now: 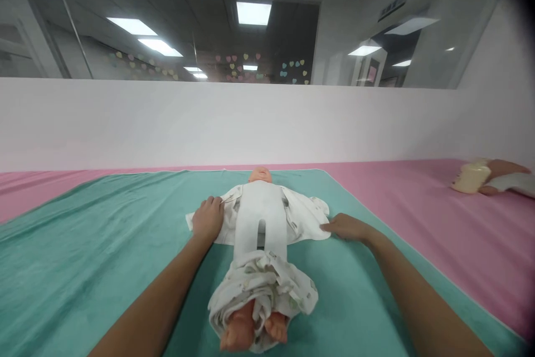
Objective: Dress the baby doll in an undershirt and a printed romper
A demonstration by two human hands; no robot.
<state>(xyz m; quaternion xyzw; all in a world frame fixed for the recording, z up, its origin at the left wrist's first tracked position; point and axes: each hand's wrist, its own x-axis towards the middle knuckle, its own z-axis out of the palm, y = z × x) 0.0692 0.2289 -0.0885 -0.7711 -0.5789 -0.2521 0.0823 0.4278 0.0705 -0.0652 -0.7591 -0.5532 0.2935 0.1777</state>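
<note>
A baby doll (pixel 261 174) lies on its back on a green sheet, its feet toward me. Under it a white baby shirt (pixel 307 215) is spread out on both sides. A white cloth panel (pixel 259 204) with a slit at its lower end covers the torso. Patterned white pants (pixel 263 276) are bunched around the lower legs, with both bare feet sticking out. My left hand (pixel 208 218) is closed on the shirt's left flap, its fingertips partly hidden. At the lower right corner of the shirt, my right hand (pixel 346 227) pinches the edge.
The green sheet (pixel 104 257) lies over a pink cover (pixel 418 195). On the far right, another doll (pixel 507 169) lies beside a pale yellow bottle-like object (pixel 471 177). A white wall (pixel 209 123) with a window above it stands behind the surface.
</note>
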